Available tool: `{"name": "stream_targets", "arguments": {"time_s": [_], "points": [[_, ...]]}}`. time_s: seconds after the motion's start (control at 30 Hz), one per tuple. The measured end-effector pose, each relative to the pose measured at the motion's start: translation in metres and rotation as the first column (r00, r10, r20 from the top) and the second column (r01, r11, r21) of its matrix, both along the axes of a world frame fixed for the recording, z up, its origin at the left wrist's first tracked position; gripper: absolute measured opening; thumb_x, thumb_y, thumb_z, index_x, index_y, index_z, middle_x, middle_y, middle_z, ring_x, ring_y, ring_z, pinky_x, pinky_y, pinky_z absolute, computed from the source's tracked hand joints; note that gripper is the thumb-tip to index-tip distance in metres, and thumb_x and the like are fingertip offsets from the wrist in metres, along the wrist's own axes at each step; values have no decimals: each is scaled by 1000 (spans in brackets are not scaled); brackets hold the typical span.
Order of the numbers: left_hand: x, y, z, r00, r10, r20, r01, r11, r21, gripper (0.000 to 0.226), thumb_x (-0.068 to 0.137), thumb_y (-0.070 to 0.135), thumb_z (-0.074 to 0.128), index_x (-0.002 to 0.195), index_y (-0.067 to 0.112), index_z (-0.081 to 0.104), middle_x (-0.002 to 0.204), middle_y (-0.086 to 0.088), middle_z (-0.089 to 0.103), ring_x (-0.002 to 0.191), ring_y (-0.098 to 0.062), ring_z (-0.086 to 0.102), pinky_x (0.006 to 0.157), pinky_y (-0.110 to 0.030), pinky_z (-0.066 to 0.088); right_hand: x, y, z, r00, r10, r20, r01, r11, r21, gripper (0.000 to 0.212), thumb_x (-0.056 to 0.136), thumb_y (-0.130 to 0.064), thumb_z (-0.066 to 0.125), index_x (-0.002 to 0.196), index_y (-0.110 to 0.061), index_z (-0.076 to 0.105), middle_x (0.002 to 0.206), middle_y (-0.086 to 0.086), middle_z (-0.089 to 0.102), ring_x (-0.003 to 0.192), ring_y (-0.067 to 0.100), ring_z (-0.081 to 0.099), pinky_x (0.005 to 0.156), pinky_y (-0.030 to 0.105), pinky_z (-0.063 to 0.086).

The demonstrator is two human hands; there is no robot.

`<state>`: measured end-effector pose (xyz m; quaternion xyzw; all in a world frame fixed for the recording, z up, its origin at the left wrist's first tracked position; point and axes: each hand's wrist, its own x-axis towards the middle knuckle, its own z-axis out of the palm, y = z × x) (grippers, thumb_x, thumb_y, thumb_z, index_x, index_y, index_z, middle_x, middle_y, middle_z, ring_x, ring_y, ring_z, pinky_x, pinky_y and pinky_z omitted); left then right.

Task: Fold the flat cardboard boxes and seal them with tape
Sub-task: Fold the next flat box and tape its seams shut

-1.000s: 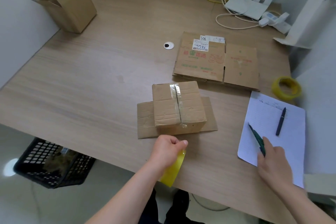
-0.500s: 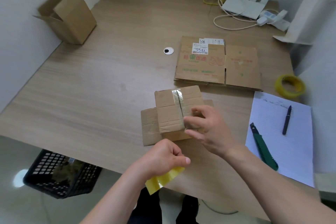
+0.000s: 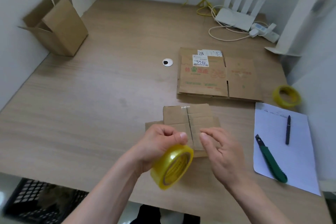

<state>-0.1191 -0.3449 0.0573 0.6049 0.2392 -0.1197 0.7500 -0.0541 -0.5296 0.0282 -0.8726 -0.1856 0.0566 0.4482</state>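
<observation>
Nearby, both hands hide the small box point(image 3: 189, 120): left point(image 3: 160, 143) grips tape roll point(image 3: 171, 166), right point(image 3: 218, 151) loosely spread.

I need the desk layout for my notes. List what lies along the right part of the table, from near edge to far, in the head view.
Green utility knife → black pen → spare yellow tape roll → flat printed cardboard box → white router.

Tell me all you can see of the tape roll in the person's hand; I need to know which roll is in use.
The tape roll is a ring of glossy, translucent yellow tape on a pale core. The left hand grips its upper edge, holding it tilted above the near table edge, its open centre facing the camera, just in front of the small cardboard box. The right hand hovers beside it, not touching.
</observation>
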Motion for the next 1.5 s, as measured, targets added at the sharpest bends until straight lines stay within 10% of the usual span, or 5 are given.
{"name": "stream_targets", "arguments": {"time_s": [0.3,0.47,0.77,1.03,1.5], "points": [[38,-26,19,976,217,-11,-213,945,-247,20,89,25,68,80,8,76,80,-26,66,71,-31,62,69,-43,53,-32,31,38,873,-15,-487,233,890,391,60,76,-30,74,127,-50,49,73,-4,70,73,12,67,70,28,57],[32,-30,17,969,93,231,-80,995,-63,17,92,12,63,100,11,78,110,-12,69,87,-4,65,70,-14,49,-20,30,54,899,-102,-426,276,886,372,38,74,-19,53,101,-42,67,79,20,68,67,22,58,62,36,48],[34,-34,12,843,-69,534,-21,987,160,25,91,8,62,112,15,73,115,-14,54,114,-19,56,98,-34,50,-2,21,61,922,-195,-333,317,875,365,26,87,-2,63,80,-25,73,61,18,57,59,20,47,56,33,39],[33,-40,-3,902,69,426,-248,890,382,25,86,23,74,87,48,70,85,4,70,76,2,62,74,-17,50,10,-3,58,990,-140,-4,139,987,-79,9,86,-26,65,78,-31,65,55,-4,57,52,9,49,48,21,37],[8,-93,-1,920,-85,382,-170,792,586,8,82,17,77,81,24,79,72,10,70,63,0,59,55,-15,42,26,-67,60,899,407,164,-296,838,-459,15,86,-50,62,85,-36,68,57,-12,56,57,8,49,46,14,28]]}}
